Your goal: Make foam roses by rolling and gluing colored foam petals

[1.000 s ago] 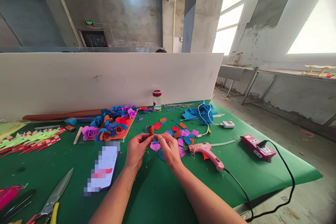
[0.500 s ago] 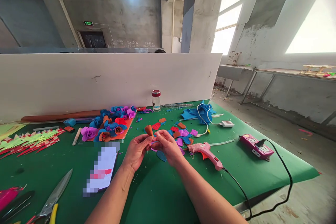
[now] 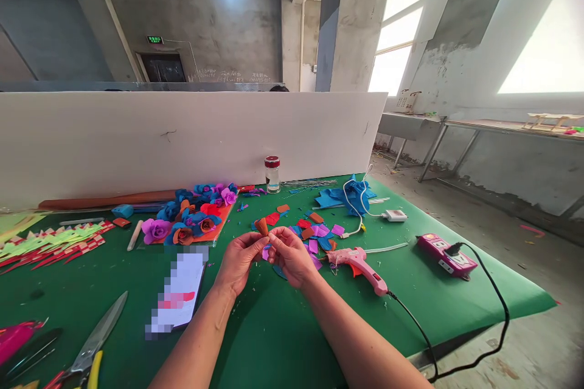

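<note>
A small brown rolled paper flower bud (image 3: 261,226) stands up between my hands, above the middle of the table. My left hand (image 3: 238,262) pinches its lower end between thumb and fingers. Close against it, my right hand (image 3: 291,256) also pinches the bud's base, and the fingertips of both hands nearly meet. The fingers hide the bud's bottom. Behind and beside the hands lie loose petal pieces (image 3: 306,233) in brown, red, purple and blue. A pink glue gun (image 3: 360,260) rests just right of my right hand.
Finished paper flowers (image 3: 182,219) lie at the left, near a phone (image 3: 177,295). Scissors (image 3: 103,331) sit front left. A lidded glass jar (image 3: 272,176) stands by the white board (image 3: 196,134). A pink power strip (image 3: 444,254) and its cord lie right, with blue crumpled paper (image 3: 332,197) behind.
My hands have stayed at the same spot. The brown bud has tipped and turned slightly, and my right fingers have shifted a little at its base.
</note>
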Available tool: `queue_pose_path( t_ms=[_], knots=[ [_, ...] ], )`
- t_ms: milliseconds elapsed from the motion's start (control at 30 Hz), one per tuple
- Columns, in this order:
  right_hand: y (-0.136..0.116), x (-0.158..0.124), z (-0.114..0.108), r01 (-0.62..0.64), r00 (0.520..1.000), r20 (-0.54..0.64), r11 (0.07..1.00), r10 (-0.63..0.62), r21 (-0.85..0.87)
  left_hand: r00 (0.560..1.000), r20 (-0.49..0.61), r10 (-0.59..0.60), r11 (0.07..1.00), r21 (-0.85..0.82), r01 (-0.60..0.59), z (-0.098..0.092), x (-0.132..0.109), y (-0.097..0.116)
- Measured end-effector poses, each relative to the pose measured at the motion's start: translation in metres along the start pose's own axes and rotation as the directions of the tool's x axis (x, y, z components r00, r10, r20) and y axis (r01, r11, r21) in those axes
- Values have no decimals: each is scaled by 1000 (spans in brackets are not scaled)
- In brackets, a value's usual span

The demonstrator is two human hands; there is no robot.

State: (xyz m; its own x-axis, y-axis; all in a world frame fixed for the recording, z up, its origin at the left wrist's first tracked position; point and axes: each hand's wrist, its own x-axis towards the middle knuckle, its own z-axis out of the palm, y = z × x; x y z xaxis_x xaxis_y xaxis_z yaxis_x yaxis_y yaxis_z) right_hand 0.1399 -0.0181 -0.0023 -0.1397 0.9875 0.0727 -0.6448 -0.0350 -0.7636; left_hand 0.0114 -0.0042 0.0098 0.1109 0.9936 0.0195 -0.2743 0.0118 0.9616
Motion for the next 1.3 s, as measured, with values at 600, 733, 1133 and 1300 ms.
queue_pose_path(
  t_ms=[600, 733, 1133, 1300],
  knots=[
    [-2, 4, -4, -44, 995, -84, 991, 55, 130, 995, -32, 99, 992, 81, -96, 1, -2, 7],
    [-5, 4, -2, -49, 994, -85, 985, 64, 165, 993, -24, 120, 988, 99, -117, 2, -2, 5],
    [2, 7, -4, -45, 994, -90, 990, 58, 134, 992, -10, 124, 989, 77, -123, 2, -1, 2],
    [2, 6, -3, -33, 997, -68, 992, 42, 122, 993, -25, 115, 992, 65, -113, 3, -3, 4]
  ],
)
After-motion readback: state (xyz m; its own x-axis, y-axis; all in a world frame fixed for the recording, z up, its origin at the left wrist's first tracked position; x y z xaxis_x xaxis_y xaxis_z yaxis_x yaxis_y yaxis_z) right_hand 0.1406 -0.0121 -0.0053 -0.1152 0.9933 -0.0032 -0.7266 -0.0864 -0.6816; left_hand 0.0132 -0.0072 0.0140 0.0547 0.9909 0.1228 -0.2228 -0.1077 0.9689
